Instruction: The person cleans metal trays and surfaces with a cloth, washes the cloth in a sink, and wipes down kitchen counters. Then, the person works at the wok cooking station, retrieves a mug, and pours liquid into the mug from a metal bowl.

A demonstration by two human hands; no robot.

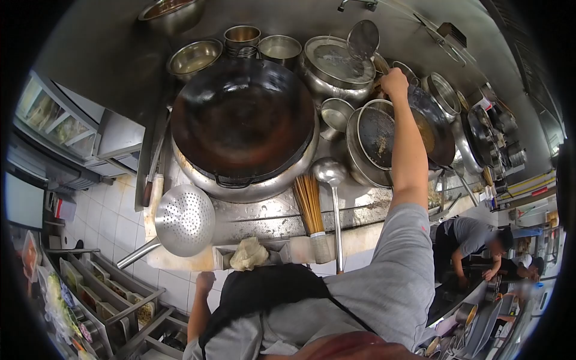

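Note:
My right hand point(394, 84) reaches far forward, fingers closed round the handle of a dark round ladle point(363, 40). The ladle's bowl is tilted over a steel pot of cloudy liquid point(337, 62). Low at the left, my left hand point(205, 281) is curled beside my apron; what it holds, if anything, is hidden. Near it are a perforated skimmer point(185, 220) and a crumpled cloth point(249, 254). A large dark wok point(243, 117) sits empty on the stove. In front lie a bamboo brush point(309, 207) and a long steel ladle point(330, 171).
A mesh strainer point(376, 132) rests over a pan under my right forearm. A second wok point(441, 126) stands beyond it. Steel pots line the back. Two co-workers bend over a counter at the right. Food trays point(111, 294) stand at lower left.

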